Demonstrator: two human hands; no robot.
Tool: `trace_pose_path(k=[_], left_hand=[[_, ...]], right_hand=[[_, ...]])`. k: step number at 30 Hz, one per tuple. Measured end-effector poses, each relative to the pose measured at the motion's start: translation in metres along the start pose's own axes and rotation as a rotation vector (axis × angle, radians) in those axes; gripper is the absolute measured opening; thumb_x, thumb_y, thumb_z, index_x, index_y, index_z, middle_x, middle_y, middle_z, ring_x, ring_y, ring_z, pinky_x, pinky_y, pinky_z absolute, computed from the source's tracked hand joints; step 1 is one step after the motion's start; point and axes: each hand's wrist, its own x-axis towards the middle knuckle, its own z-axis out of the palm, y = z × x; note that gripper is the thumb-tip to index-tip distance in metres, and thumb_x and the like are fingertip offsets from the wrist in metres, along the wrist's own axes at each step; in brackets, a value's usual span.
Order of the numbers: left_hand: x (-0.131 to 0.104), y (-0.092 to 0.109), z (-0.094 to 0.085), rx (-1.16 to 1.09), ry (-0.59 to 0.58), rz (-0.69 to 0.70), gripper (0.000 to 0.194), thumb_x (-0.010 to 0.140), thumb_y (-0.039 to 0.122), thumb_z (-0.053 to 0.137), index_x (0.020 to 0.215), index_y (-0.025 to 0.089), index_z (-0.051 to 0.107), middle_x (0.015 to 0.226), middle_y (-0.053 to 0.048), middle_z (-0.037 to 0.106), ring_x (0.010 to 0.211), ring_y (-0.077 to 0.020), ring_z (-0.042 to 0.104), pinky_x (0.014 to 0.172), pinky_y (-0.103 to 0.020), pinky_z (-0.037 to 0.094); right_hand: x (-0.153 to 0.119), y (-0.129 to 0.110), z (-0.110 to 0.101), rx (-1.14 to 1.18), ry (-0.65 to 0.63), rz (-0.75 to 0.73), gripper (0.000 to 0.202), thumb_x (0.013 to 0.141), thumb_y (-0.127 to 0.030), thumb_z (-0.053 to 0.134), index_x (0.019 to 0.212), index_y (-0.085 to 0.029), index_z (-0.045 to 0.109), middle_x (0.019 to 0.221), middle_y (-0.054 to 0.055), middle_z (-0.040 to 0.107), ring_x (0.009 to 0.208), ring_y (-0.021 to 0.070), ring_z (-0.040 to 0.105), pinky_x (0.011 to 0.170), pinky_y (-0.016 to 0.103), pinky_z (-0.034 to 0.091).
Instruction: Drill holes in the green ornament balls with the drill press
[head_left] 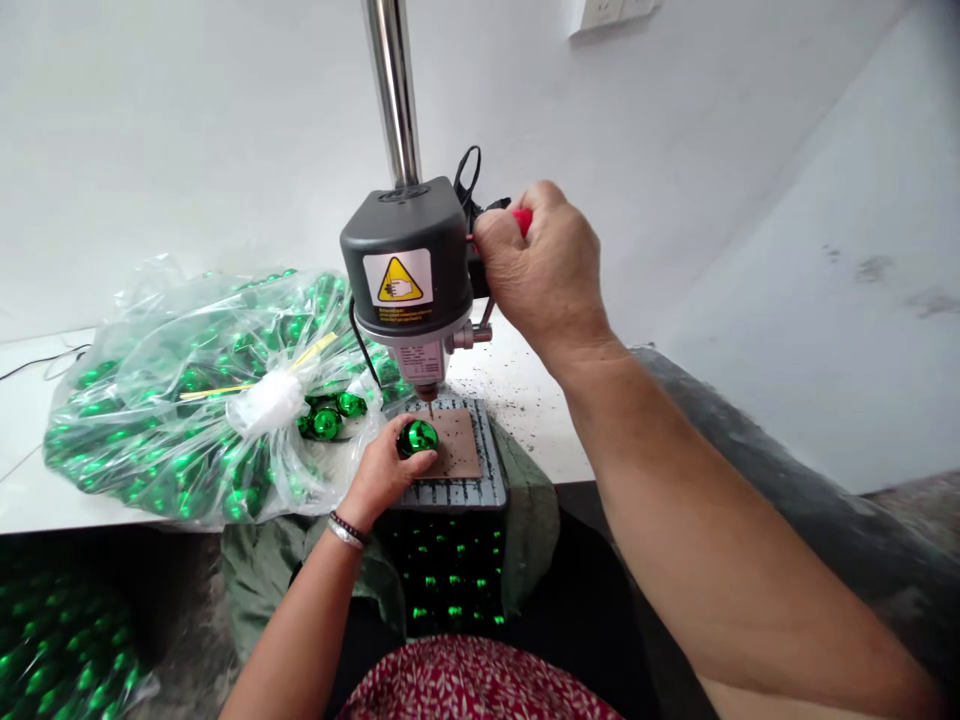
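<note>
In front of me stands a small bench drill press [405,260] with a dark housing, a warning sticker and a steel column. My right hand [544,275] is wrapped round its red-tipped feed handle [523,220]. My left hand [386,460] grips a shiny green ball [420,438] between thumb and fingers, on the brown board [459,450] that lies on the drill's base. The drill bit [431,410] points down just above the ball; whether it touches, I cannot tell.
A clear plastic bag [277,400] of green balls lies at the left on the white table [525,390]. Dark shavings are scattered round the base plate [491,485]. More green balls [450,580] sit below the table edge, and another bagful [60,640] is at lower left.
</note>
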Motion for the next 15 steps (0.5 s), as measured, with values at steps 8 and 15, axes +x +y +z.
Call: trace_pose_path(k=[8, 15], left_hand=[[0.023, 0.003, -0.001, 0.119, -0.082, 0.028, 0.062, 0.072, 0.023, 0.083, 0.132, 0.017, 0.069, 0.133, -0.011, 0.072, 0.124, -0.0291, 0.066, 0.113, -0.041, 0.048], [0.028, 0.001, 0.004, -0.072, -0.144, -0.016, 0.071, 0.069, 0.026, 0.086, 0.137, 0.018, 0.067, 0.134, -0.008, 0.072, 0.124, -0.0275, 0.067, 0.114, -0.038, 0.049]], right_hand=[[-0.002, -0.020, -0.008, -0.028, -0.047, 0.123, 0.027, 0.092, -0.034, 0.050, 0.073, -0.023, 0.033, 0.067, -0.002, 0.044, 0.070, 0.0122, 0.048, 0.074, 0.029, 0.040], [-0.004, -0.025, -0.010, -0.092, -0.082, 0.161, 0.030, 0.095, -0.033, 0.050, 0.074, -0.023, 0.031, 0.071, -0.001, 0.046, 0.072, 0.0116, 0.048, 0.074, 0.027, 0.039]])
